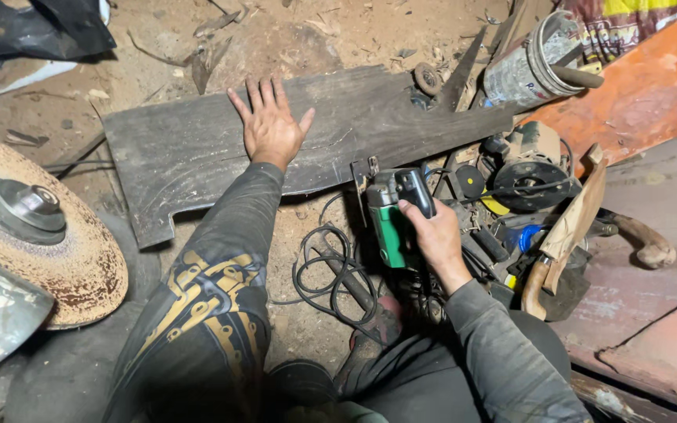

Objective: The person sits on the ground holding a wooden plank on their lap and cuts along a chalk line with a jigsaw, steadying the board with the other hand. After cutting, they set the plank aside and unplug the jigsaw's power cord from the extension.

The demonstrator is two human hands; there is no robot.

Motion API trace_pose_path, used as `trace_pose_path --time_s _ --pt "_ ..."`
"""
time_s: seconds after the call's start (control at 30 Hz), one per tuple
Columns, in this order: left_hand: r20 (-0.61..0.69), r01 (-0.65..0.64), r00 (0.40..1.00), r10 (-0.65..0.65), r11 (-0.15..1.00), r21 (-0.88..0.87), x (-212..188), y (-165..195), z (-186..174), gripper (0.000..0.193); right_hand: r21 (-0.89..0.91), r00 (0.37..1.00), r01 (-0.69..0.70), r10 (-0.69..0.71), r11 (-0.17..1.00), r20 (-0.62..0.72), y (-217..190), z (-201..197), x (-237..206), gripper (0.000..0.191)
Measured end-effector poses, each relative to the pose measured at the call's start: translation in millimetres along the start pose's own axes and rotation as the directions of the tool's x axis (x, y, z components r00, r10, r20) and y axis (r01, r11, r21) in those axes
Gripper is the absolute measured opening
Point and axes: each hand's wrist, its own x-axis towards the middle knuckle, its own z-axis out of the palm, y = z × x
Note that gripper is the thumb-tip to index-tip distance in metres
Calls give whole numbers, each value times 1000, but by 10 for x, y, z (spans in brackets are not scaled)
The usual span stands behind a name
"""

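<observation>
My left hand [269,124] lies flat with fingers spread on a dark weathered wooden board [197,157] that rests on the dirt floor. My right hand [435,235] grips a green and black power tool [394,215] by its handle, just off the board's near edge. A black cord [331,270] coils on the ground below the tool, between my knees.
A large rusty disc with a metal hub [37,227] sits at the left. A pile of tools [523,180], a wooden handle [570,227] and a metal bucket [530,63] crowd the right. An orange panel [652,94] and reddish boards [652,313] lie at far right.
</observation>
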Motion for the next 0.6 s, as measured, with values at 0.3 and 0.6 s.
trace_pose_path --time_s 0.3,0.6 --pt "2 -8 1000 8 1000 3 21 -24 46 92 -115 999 -44 42 992 -24 49 13 141 36" --pt "-3 -30 1000 30 999 23 36 -22 55 93 -104 991 -114 105 988 -86 1 62 173 37"
